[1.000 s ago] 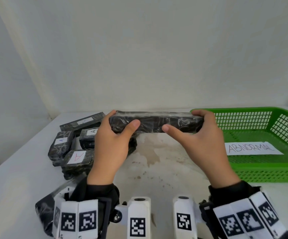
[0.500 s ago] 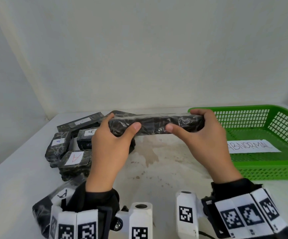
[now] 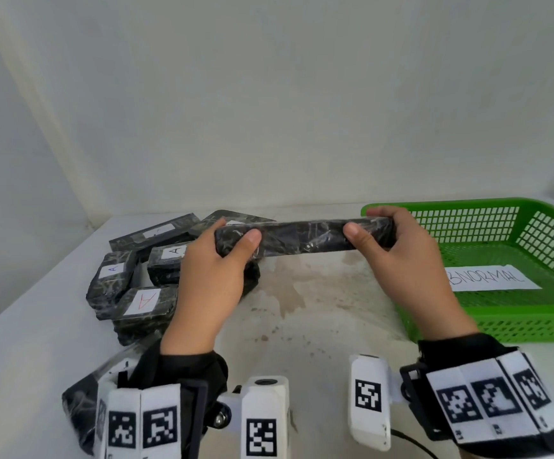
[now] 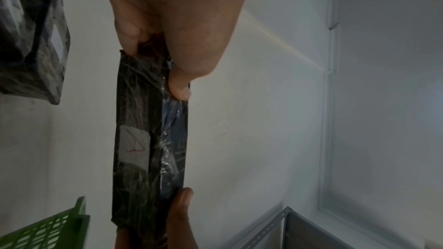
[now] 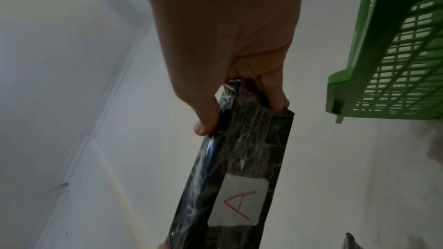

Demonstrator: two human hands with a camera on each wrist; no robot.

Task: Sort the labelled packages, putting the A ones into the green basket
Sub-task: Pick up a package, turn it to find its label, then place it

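Both hands hold one long black wrapped package [image 3: 305, 239] level above the table. My left hand [image 3: 225, 240] pinches its left end, thumb in front. My right hand [image 3: 365, 226] pinches its right end by the near left corner of the green basket [image 3: 530, 326]. The package's far side carries a white label with a red A [image 5: 238, 205], also seen faintly in the left wrist view on the package [image 4: 148, 149]. The green basket holds a paper reading ABNORMAL [image 3: 494, 278].
A pile of black packages [image 3: 136, 283] with white A labels lies at the left of the white table [image 3: 302, 326]. Another black package [image 3: 80, 412] lies by my left wrist. A white wall stands close behind. Green basket [image 5: 395, 75] shows right of my right hand.
Both hands have kept their hold on the long package; it has shifted slightly up and to the right, nearer the basket's corner.
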